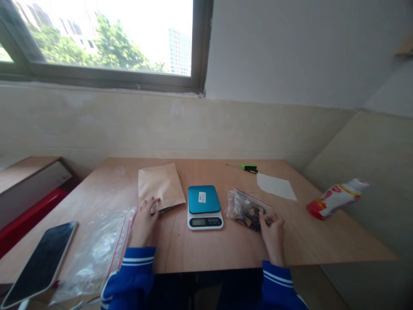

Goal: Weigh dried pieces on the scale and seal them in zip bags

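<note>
My left hand [146, 221] rests at the near edge of a brown paper envelope [161, 183], fingers spread and touching its lower left part. At the right, my right hand [272, 234] pinches the near right corner of a clear zip bag [247, 209] with dark and brownish pieces inside. The bag lies on the table, and what the pieces are I cannot make out. Between the hands stands a kitchen scale [204, 206] with a blue top, a small white label and a display on its front.
Empty clear zip bags [97, 245] lie left of my left hand, beside a phone [41, 258]. A screwdriver [247, 167] and a white paper sheet [276, 186] are at the back right. A red and white bottle [337, 198] appears at the far right.
</note>
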The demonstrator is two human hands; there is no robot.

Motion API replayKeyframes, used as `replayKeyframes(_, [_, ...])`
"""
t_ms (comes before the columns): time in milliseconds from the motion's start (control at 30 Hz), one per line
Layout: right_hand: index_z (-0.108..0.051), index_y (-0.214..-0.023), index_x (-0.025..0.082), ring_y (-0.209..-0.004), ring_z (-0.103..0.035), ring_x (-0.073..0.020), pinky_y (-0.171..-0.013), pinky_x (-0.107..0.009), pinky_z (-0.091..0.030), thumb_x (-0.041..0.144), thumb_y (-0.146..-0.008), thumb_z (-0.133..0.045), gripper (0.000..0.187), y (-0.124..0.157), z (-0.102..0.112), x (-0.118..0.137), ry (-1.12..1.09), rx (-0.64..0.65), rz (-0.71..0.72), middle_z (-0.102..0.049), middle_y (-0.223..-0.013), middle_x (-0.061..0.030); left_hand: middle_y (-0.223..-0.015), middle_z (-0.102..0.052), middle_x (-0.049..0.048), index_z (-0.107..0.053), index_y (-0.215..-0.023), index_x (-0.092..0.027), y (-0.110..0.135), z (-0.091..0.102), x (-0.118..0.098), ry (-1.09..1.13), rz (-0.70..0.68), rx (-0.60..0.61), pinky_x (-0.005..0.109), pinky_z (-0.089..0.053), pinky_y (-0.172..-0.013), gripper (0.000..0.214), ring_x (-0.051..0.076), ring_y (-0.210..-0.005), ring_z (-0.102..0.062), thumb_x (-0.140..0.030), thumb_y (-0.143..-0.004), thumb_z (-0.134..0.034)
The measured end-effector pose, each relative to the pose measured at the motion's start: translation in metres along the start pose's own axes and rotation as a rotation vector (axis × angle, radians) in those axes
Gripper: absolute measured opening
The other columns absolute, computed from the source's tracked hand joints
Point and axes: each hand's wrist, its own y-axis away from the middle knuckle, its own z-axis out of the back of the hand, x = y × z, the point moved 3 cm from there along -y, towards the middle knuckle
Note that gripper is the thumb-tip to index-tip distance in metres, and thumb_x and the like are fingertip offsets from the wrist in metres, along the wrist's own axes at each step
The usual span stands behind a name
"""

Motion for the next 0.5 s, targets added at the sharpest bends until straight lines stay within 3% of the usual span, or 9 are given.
replayKeyframes(100, [-0.048, -0.12, 0.002, -0.108, -0.055, -0.0405, -0.089, -0.054, -0.043, 0.055, -0.08, -0.048, 0.067, -0.001, -0.009, 0.015, 0.17, -0.108, 0.136, -0.058, -0.114, -0.0307, -0.121, -0.068, 0.0061, -0.07, -0.109, -0.029, -0.006, 0.004, -0.002, 0.01, 0.01, 0.023, 0.043, -0.044, -0.099, 0.032, 0.03, -0.124, -0.054, -0.031, -0.08, -0.056])
replayKeyframes(233, [-0.054, -0.114, 0.004, -0.115, -0.048, -0.0438, -0.09, -0.062, -0.038, 0.044, -0.084, -0.044, 0.051, -0.009, -0.016, 0.037, 0.272, -0.093, 0.098, -0.054, -0.118, -0.0316, -0.107, -0.074, 0.0066, -0.072, -0.108, -0.03, -0.015, 0.025, -0.023, -0.039, 0.011, 0.001, 0.037, -0.051, -0.078, 0.031, 0.029, -0.1, -0.068, -0.039, -0.086, -0.053])
replayKeyframes(300, [-0.055, -0.114, 0.003, -0.117, -0.046, -0.0445, -0.091, -0.063, -0.036, 0.041, -0.084, -0.046, 0.049, -0.007, -0.014, 0.056, 0.239, -0.124, 0.146, -0.052, -0.12, -0.0328, -0.098, -0.076, 0.0085, -0.072, -0.109, -0.029, -0.023, 0.04, -0.038, -0.136, 0.005, -0.06, 0.034, -0.048, -0.067, 0.032, 0.029, -0.088, -0.07, -0.04, -0.087, -0.052])
replayKeyframes(367, [-0.055, -0.115, 0.005, -0.116, -0.05, -0.0401, -0.093, -0.059, -0.039, 0.038, -0.085, -0.047, 0.045, 0.005, -0.011, 0.086, 0.091, -0.086, 0.288, -0.056, -0.12, -0.0297, -0.09, -0.077, 0.0083, -0.073, -0.108, -0.031, -0.031, 0.055, -0.053, -0.233, -0.006, -0.13, 0.031, -0.042, -0.057, 0.031, 0.028, -0.076, -0.069, -0.04, -0.088, -0.051])
replayKeyframes(400, [-0.056, -0.113, 0.008, -0.111, -0.056, -0.0352, -0.093, -0.054, -0.043, 0.037, -0.087, -0.046, 0.04, 0.016, -0.012, 0.105, -0.043, 0.019, 0.373, -0.061, -0.115, -0.0253, -0.088, -0.077, 0.008, -0.073, -0.107, -0.032, -0.034, 0.061, -0.061, -0.264, -0.02, -0.157, 0.029, -0.039, -0.054, 0.03, 0.027, -0.072, -0.068, -0.041, -0.087, -0.052])
replayKeyframes(500, [-0.06, -0.112, 0.017, -0.103, -0.064, -0.0216, -0.089, -0.038, -0.052, 0.03, -0.095, -0.038, 0.031, 0.068, -0.027, 0.174, -0.364, 0.583, 0.629, -0.068, -0.112, -0.0118, -0.084, -0.077, 0.0081, -0.074, -0.106, -0.033, -0.041, 0.072, -0.082, -0.348, -0.038, -0.18, 0.028, -0.034, -0.051, 0.03, 0.026, -0.066, -0.066, -0.041, -0.087, -0.053])
